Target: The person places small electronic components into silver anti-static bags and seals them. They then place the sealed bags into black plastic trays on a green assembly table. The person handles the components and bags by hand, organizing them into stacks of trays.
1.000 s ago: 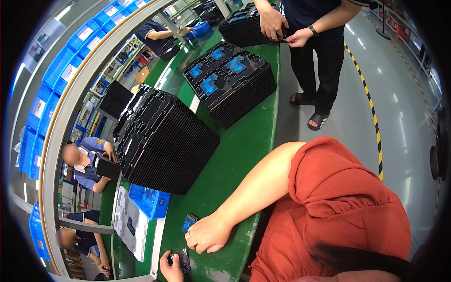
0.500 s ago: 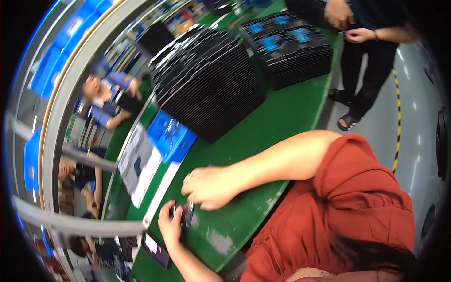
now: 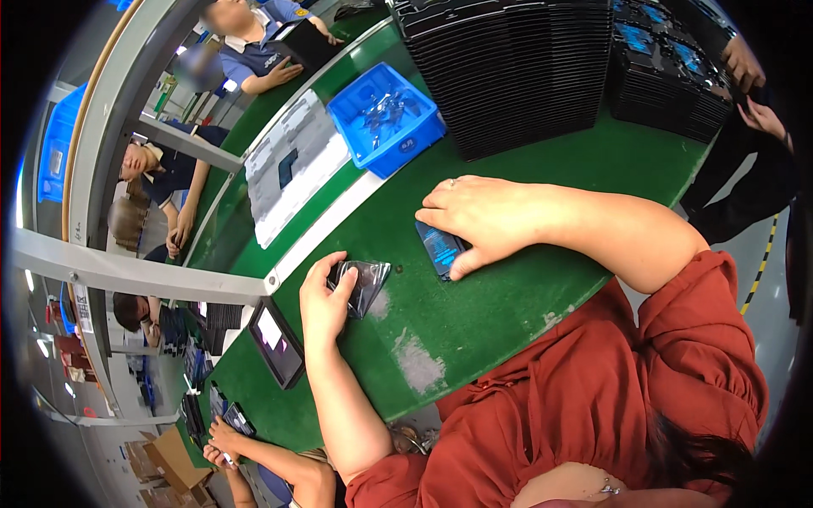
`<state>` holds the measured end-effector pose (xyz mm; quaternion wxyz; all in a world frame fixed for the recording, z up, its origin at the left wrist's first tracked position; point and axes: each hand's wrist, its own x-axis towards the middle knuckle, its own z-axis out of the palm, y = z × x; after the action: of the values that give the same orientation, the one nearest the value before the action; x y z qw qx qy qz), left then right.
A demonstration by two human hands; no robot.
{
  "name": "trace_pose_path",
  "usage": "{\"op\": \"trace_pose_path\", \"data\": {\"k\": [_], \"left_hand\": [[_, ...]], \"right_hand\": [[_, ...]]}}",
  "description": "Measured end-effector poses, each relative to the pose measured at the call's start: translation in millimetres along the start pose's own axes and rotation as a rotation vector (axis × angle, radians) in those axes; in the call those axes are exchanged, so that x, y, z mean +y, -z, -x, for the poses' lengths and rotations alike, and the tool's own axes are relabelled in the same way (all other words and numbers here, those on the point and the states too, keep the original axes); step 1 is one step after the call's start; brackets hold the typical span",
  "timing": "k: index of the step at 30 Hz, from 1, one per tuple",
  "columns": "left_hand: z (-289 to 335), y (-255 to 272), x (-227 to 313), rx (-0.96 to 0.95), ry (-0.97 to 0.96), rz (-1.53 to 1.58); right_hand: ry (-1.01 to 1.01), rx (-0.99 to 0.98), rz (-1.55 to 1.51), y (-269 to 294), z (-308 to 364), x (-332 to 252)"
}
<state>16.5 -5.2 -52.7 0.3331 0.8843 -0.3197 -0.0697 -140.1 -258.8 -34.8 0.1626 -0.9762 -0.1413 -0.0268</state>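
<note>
My left hand [image 3: 326, 298] is closed, with thumb and fingers pinching a clear, crinkled plastic bag [image 3: 371, 288] that lies against the green table. To its right, my right hand [image 3: 484, 218] spans a flat black rectangular block with blue print [image 3: 439, 250], which looks like a phone battery. Its thumb is at the lower corner and its fingers curl over the upper edge, so part of the block is hidden beneath the palm. The block lies flat on, or just over, the tabletop; I cannot tell which.
A blue bin [image 3: 389, 123] of clear plastic pieces stands beyond my hands. Tall stacks of black trays [image 3: 517, 80] rise at the far right. A grey-white sheet [image 3: 296, 169], a metal frame bar [image 3: 144, 271] and a black tray [image 3: 278, 343] are to the left. Co-workers sit around the table.
The view has turned, shifting the scene. My hands, close together before, are now apart: the right has moved away to the right and grips the block, while the left keeps the bag.
</note>
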Motion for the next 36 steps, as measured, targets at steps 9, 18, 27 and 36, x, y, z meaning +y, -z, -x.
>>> {"op": "trace_pose_path", "data": {"k": [9,18,27,36], "left_hand": [[0,0,1,-0.012,-0.005,0.009],[-2,-2,-2,0.002,-0.06,-0.016],[5,6,10,-0.018,0.03,-0.022],[-1,2,-2,-0.013,-0.035,-0.025]], "right_hand": [[0.067,0.049,0.097,-16,-7,-3],[0.121,0.111,0.125,-20,-9,-4],[0.34,0.57,0.135,113,6,1],[-0.158,0.443,0.274,217,-4,98]]}}
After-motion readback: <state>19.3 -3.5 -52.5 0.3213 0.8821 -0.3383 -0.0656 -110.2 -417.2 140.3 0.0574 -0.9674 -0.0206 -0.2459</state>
